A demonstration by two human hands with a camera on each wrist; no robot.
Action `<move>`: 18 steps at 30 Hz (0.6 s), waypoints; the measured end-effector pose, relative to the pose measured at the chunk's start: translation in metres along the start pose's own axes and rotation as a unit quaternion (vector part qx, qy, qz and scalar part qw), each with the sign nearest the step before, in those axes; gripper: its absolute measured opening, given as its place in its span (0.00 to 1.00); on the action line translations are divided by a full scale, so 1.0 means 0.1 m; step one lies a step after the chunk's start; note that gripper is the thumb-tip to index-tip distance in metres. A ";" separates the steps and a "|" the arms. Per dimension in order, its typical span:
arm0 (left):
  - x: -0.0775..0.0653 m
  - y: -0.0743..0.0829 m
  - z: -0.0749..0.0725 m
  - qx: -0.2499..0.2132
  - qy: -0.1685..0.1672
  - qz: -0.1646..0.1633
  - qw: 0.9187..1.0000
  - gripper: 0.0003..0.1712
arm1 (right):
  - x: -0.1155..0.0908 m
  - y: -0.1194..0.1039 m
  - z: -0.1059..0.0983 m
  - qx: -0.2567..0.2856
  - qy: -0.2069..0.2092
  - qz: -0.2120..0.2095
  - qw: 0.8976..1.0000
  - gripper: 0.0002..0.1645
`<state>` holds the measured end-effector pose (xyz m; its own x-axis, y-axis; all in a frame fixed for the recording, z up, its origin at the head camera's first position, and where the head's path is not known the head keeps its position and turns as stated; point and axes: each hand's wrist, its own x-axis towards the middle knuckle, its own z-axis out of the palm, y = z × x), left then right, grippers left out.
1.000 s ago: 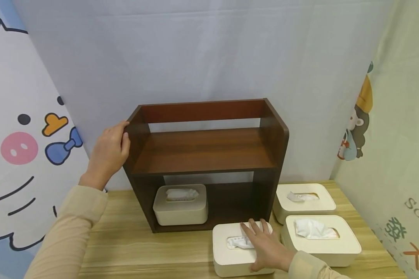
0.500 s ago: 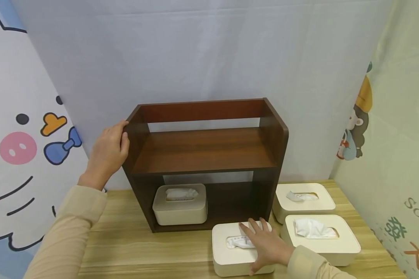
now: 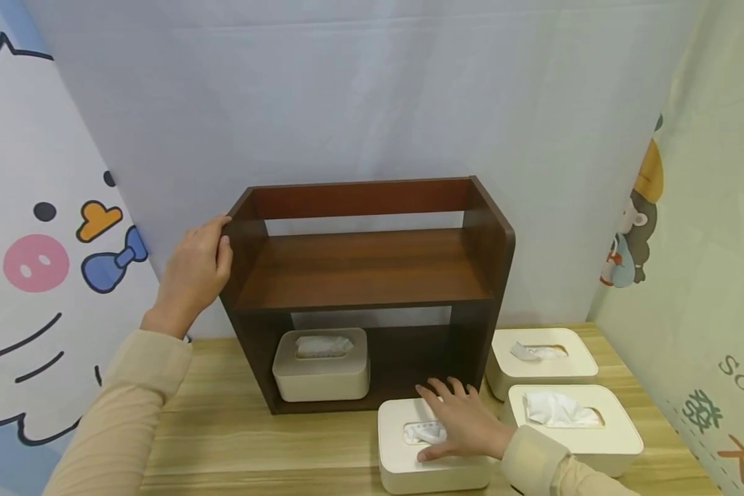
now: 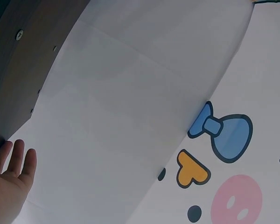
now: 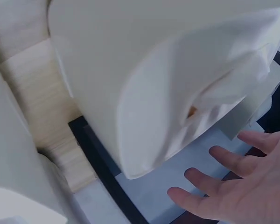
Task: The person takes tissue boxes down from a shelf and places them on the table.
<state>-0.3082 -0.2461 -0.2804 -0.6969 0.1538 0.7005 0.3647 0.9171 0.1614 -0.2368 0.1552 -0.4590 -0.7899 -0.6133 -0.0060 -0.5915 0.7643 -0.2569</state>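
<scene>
A dark brown wooden shelf (image 3: 366, 272) stands on the table against the backdrop. My left hand (image 3: 193, 270) rests flat against its left side panel (image 4: 16, 65), and the left hand (image 4: 9, 184) shows straight fingers in the left wrist view. A cream tissue box (image 3: 409, 458) sits in front of the shelf's lower right. My right hand (image 3: 461, 421) lies on its lid with fingers spread, covering part of the tissue opening. In the right wrist view the tissue box (image 5: 130, 84) fills the frame above the open right hand (image 5: 238, 193).
Another cream tissue box (image 3: 321, 365) stands in the lower compartment's left half. Two more tissue boxes (image 3: 542, 358) (image 3: 585, 430) sit to the shelf's right. The upper shelf board holds nothing. Printed backdrops close in on the wooden table (image 3: 223, 434) at the left, back and right.
My right hand has slid a little left and forward across the box lid, its fingertips now reaching past the far edge. The left hand has stayed on the shelf's side.
</scene>
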 end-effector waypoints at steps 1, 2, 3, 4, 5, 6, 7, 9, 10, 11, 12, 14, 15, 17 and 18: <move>0.00 0.00 0.00 -0.001 -0.002 0.000 1.000 0.21 | 0.03 -0.01 0.00 -0.001 0.002 0.000 1.000 0.62; 0.00 0.00 0.00 -0.002 -0.003 -0.001 1.000 0.21 | 0.06 -0.02 0.00 -0.001 0.004 0.000 1.000 0.61; 0.00 0.00 0.00 -0.002 -0.005 -0.002 1.000 0.21 | 0.09 -0.03 0.00 0.002 0.005 0.002 1.000 0.60; 0.00 0.00 -0.01 -0.003 -0.006 -0.003 1.000 0.21 | 0.12 -0.04 -0.01 0.005 0.007 0.002 1.000 0.59; 0.00 0.00 -0.01 -0.003 -0.006 -0.003 1.000 0.21 | 0.16 -0.05 -0.01 0.007 0.008 0.003 1.000 0.59; 0.00 -0.01 -0.01 -0.003 -0.007 -0.004 1.000 0.21 | 0.19 -0.06 -0.01 0.009 0.009 0.004 1.000 0.58; 0.00 -0.01 -0.01 -0.003 -0.007 -0.004 1.000 0.21 | 0.22 -0.08 -0.01 0.011 0.011 0.004 1.000 0.57; 0.00 -0.01 -0.01 -0.003 -0.008 -0.006 1.000 0.22 | 0.29 -0.11 -0.02 0.016 0.013 0.003 1.000 0.56; 0.00 -0.02 -0.01 -0.003 -0.008 -0.006 1.000 0.22 | 0.32 -0.12 -0.03 0.018 0.014 0.002 1.000 0.55; 0.00 -0.02 -0.01 -0.003 -0.007 -0.006 1.000 0.22 | 0.35 -0.14 -0.04 0.019 0.016 0.001 1.000 0.55; 0.00 -0.02 0.00 -0.002 -0.006 -0.006 1.000 0.22 | 0.39 -0.16 -0.05 0.019 0.016 0.000 1.000 0.55; 0.00 -0.03 0.00 -0.001 -0.005 -0.005 1.000 0.22 | 0.45 -0.20 -0.06 0.016 0.015 -0.004 1.000 0.54; 0.00 -0.03 0.01 0.000 -0.004 -0.004 1.000 0.22 | 0.49 -0.22 -0.07 0.014 0.014 -0.006 1.000 0.54; 0.00 -0.03 0.01 0.001 -0.003 -0.002 1.000 0.21 | 0.56 -0.25 -0.08 0.006 0.012 -0.009 1.000 0.54; 0.00 -0.03 0.02 0.001 -0.003 -0.002 1.000 0.21 | 0.60 -0.27 -0.08 0.003 0.011 -0.010 1.000 0.54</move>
<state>-0.3100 -0.2481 -0.2821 -0.7020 0.1520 0.6957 0.3606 0.9184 0.1632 -0.2698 0.0998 -0.4446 -0.7809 -0.6244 0.0206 -0.6069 0.7505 -0.2616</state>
